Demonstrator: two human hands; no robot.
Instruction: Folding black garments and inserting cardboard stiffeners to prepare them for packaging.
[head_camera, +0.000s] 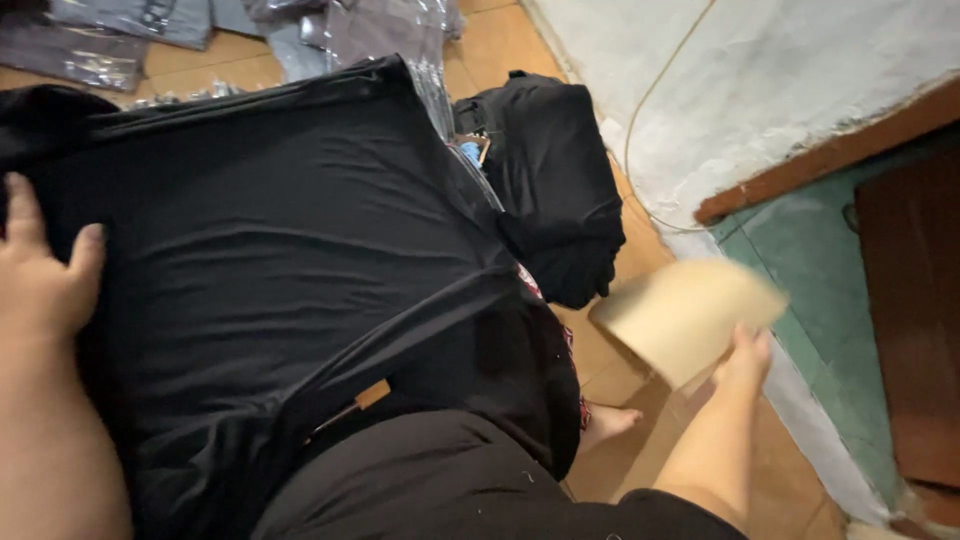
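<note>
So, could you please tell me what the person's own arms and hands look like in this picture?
Both forearms are bare, with no sleeves reaching the wrists. The left hand and the right hand wear no gloves, and no rings, watch or bracelets can be seen. The right hand is slightly blurred, so fine details there are unclear.

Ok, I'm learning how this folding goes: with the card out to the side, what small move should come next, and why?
Probably bring the right hand back over the black garment and lay the tan cardboard sheet on it. The sheet is held out over the tiled floor, clear of the cloth, while the left hand rests flat on the spread garment's edge, pinning it.
</note>
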